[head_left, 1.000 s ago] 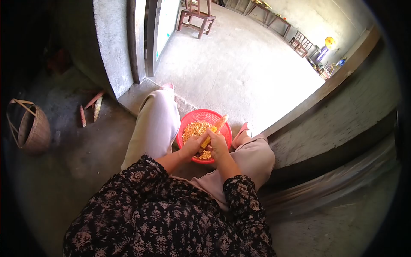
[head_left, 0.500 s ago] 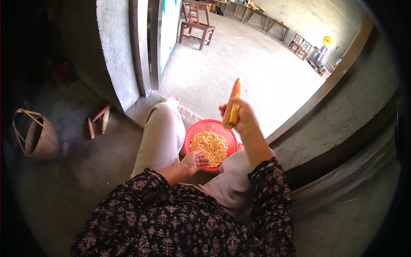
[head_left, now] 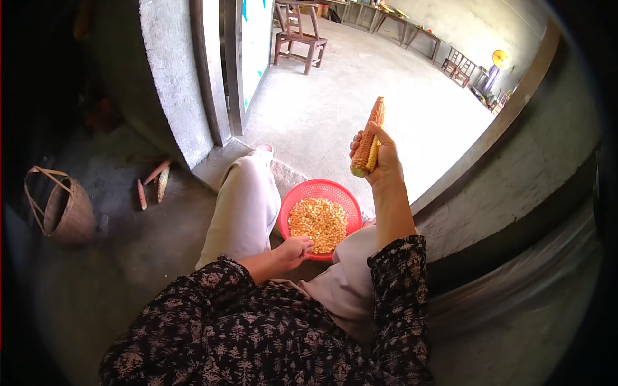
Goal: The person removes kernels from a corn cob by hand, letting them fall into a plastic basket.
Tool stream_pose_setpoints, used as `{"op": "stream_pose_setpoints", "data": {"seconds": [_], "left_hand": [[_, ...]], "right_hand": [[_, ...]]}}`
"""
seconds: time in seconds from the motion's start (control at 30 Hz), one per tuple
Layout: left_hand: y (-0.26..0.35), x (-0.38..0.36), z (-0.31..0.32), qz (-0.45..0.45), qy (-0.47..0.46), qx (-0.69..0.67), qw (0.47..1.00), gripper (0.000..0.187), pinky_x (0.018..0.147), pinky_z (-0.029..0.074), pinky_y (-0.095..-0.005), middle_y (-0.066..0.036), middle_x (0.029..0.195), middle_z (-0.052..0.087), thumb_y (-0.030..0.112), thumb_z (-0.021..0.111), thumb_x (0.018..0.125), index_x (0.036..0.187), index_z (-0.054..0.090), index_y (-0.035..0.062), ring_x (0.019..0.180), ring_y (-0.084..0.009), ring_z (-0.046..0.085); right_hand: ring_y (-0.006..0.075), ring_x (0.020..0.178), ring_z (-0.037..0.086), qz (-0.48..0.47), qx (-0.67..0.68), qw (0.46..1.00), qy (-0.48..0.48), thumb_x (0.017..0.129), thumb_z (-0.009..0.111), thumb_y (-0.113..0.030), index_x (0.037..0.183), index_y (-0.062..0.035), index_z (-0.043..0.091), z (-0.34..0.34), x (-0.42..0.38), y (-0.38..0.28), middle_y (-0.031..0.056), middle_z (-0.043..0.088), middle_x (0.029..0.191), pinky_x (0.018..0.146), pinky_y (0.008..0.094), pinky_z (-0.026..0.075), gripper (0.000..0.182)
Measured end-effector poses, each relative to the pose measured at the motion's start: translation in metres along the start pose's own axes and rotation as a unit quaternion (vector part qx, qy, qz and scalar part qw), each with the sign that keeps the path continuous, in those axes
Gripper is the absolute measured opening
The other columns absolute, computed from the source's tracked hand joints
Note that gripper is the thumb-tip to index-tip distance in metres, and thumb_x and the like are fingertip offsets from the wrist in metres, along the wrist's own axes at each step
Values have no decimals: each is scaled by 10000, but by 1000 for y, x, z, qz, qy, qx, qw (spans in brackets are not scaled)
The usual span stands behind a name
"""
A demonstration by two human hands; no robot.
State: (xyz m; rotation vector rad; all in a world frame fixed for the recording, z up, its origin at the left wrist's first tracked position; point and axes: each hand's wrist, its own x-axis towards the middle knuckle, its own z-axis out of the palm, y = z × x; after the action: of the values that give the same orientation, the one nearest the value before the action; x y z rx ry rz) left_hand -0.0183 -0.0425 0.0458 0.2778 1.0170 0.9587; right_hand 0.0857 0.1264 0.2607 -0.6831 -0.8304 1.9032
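Note:
My right hand (head_left: pixel 380 154) is wrapped round a corn cob (head_left: pixel 368 148), raised above and to the right of the basket. The cob stands nearly upright, partly stripped, with some yellow kernels left along its right side. Between my knees rests a red perforated plastic basket (head_left: pixel 353 199), holding a heap of loose corn kernels (head_left: pixel 318 222). At the basket's lower left rim is my left hand (head_left: pixel 297 249), its fingers curled together beside the kernels; whatever they hold, if anything, is hidden.
On the dark floor at left lie a few cobs (head_left: pixel 163 183) beside a woven basket (head_left: pixel 69 215) with a handle. A doorway frame (head_left: pixel 235 71) and a wooden chair (head_left: pixel 301 40) are ahead. A wall (head_left: pixel 515 186) borders my right side.
My right hand has risen slightly and moved right with the cob, now seen more clearly. The fingers of my left hand have gone from spread to curled.

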Motion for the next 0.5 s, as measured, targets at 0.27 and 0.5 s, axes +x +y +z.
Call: {"op": "stream_pose_setpoints", "data": {"seconds": [0.27,0.5], "left_hand": [[-11,10,-11,37,-51,79,995,690,897,320,-296,-198,1346,225,-85,345,660,1311,121,-43,1256,-268,220],[-12,14,-15,48,-13,39,998,655,889,330,-293,-196,1305,303,-85,341,678,1305,157,-34,1184,-265,325]], "right_hand": [[199,562,532,-11,9,998,55,798,517,-218,854,0,422,-9,-6,-11,103,498,661,478,312,463,244],[190,566,525,-35,12,998,52,794,521,-216,826,-3,431,-11,-12,-15,101,495,660,472,294,461,234]]}}
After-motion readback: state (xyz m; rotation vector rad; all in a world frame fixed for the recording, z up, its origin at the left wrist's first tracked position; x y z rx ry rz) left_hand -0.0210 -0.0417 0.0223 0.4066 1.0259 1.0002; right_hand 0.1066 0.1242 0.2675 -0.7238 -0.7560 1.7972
